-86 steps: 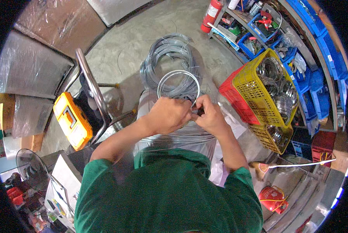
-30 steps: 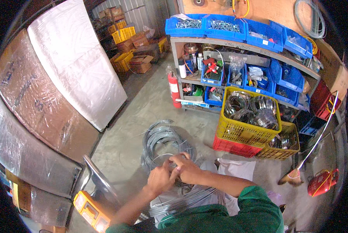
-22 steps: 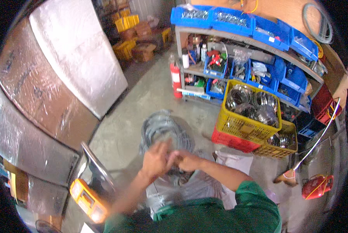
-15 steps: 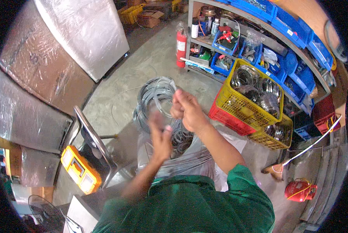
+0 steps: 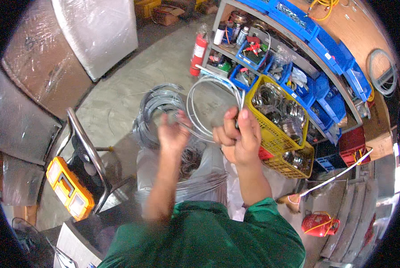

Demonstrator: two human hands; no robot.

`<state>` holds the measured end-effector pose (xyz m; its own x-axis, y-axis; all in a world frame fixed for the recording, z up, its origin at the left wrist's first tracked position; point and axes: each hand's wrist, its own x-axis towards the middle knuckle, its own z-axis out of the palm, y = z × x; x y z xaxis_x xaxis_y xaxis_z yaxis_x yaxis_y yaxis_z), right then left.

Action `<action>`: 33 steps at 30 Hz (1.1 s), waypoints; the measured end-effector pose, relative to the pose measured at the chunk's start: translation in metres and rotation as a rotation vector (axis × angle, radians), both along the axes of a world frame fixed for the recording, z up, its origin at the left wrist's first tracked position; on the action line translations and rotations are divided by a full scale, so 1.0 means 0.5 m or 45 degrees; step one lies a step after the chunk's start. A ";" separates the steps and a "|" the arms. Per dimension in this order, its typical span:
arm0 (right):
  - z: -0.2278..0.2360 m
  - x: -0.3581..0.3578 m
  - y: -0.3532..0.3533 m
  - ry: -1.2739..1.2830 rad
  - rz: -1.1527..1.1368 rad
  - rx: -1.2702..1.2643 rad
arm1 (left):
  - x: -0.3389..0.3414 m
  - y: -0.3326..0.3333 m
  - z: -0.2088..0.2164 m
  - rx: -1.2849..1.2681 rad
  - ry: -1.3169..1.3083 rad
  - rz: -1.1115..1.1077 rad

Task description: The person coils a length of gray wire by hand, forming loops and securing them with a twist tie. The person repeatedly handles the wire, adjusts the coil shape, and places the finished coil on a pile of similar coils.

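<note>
In front of me I hold up a loose coil of grey wire [image 5: 190,96], its loops standing upright in the air. My right hand [image 5: 241,136] is closed round the coil's right side, fingers curled over the strands. A length of it runs from the bottom of the loops to my left hand [image 5: 174,133], which pinches it; the fingertips there are a little blurred. Beyond my left hand a larger bundle of grey wire coils [image 5: 148,105] rests low down. Closer to me, more thin wire [image 5: 204,185] lies over a pale wrapped stack.
Right of my hands, yellow crates [image 5: 278,134] hold shiny wire rings, beside a shelf of blue bins [image 5: 322,47]. A red fire extinguisher [image 5: 199,53] stands at the shelf's end. On the left are a metal handle frame [image 5: 87,145], a yellow-orange work light [image 5: 69,187] and wrapped boxes [image 5: 39,67].
A coil of wire now shows raised in my right hand, which has moved right. My left hand has risen slightly and now grips part of it. The whole view has shifted a little.
</note>
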<state>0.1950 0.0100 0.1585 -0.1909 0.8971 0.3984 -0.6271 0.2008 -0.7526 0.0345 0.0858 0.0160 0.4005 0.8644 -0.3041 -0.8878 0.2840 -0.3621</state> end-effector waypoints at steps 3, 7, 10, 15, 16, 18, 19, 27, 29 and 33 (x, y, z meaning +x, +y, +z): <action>-0.009 0.046 -0.058 -0.040 0.073 -0.188 | -0.069 0.068 0.046 0.246 0.377 0.083; -0.052 0.062 -0.095 -0.238 0.155 -0.644 | -0.090 0.100 0.152 0.585 1.054 0.093; -0.109 0.045 -0.084 -0.197 0.246 -0.946 | -0.055 0.086 0.192 0.810 1.579 -0.097; -0.228 0.005 -0.046 0.033 0.460 -1.166 | 0.018 0.055 0.156 1.408 2.651 -0.135; -0.256 -0.001 -0.040 0.084 0.563 -1.144 | 0.031 0.041 0.141 1.537 2.705 -0.101; -0.318 -0.012 -0.016 0.117 0.591 -1.304 | 0.042 0.023 0.120 1.797 2.856 -0.250; -0.351 -0.015 -0.003 0.138 0.604 -1.351 | 0.043 0.015 0.113 1.916 2.948 -0.441; -0.450 -0.034 0.060 0.314 0.476 -0.993 | 0.037 -0.059 0.084 2.752 3.008 -0.046; -0.419 -0.040 0.066 0.315 0.451 -0.952 | 0.034 -0.086 0.081 2.825 2.965 -0.026; -0.374 -0.036 0.051 0.359 0.360 -1.066 | 0.021 -0.135 0.086 2.903 2.923 0.336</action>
